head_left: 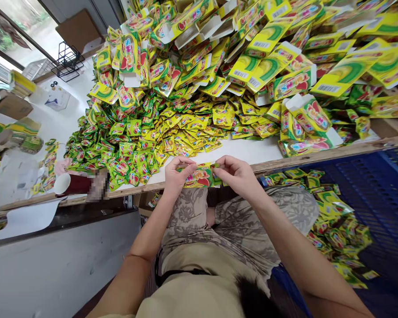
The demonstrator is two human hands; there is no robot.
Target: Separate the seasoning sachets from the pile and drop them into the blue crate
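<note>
Just over the table's front edge, a small green and yellow candy box (200, 176) with red fruit and bright letters lies level between my two hands. My left hand (176, 177) is closed on its left end, thumb on top. At the box's right end, my right hand (236, 176) pinches a small green candy sachet (216, 171), mostly covered by the fingers. How far the sachet reaches into the box cannot be made out. Behind my hands spread loose yellow sachets (185, 128) and, farther left, green sachets (122, 163).
Empty-looking yellow boxes (261, 42) are heaped across the back and right. A dark red paper cup (74, 183) lies sideways at the left edge. A blue crate (377, 194) with more packs stands low on the right. A black wire rack (68, 62) sits back left.
</note>
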